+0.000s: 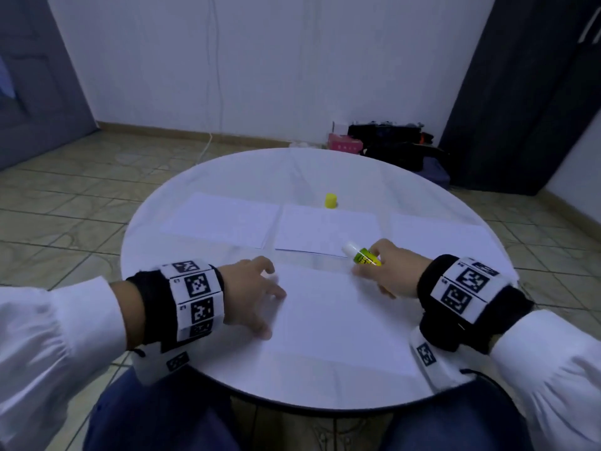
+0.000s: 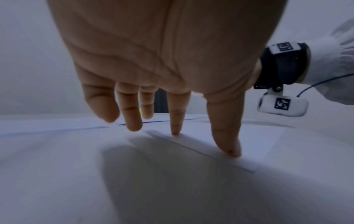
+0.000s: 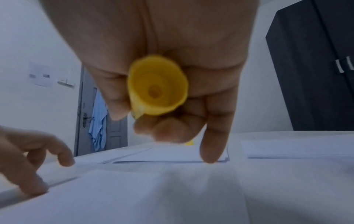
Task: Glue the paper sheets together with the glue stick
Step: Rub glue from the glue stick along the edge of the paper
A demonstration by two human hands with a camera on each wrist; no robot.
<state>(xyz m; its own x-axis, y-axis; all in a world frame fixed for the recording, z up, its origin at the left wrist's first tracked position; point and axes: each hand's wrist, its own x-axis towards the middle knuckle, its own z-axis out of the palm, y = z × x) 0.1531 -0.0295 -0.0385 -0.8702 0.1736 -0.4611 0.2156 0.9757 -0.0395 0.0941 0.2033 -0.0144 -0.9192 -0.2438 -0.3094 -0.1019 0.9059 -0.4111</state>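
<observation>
The glue stick has a green-and-yellow label with dark print too blurred to read, a white glue end pointing up and left, and a yellow base that faces the right wrist camera as a hollow round cup. The right hand is curled around its barrel, while one straight finger of that hand reaches down to the paper at the near sheet's far right corner. The left hand is spread, fingers straight, with fingertips pressing on the near sheet's left edge. This near sheet is plain white and lies flat on the round white desk just before the person. Beyond it three more white sheets lie in a row: a left sheet, a middle sheet and a right sheet. The yellow cap stands upright on the desk just behind the middle sheet. Both wrists carry black bands with black-and-white square code markers.
</observation>
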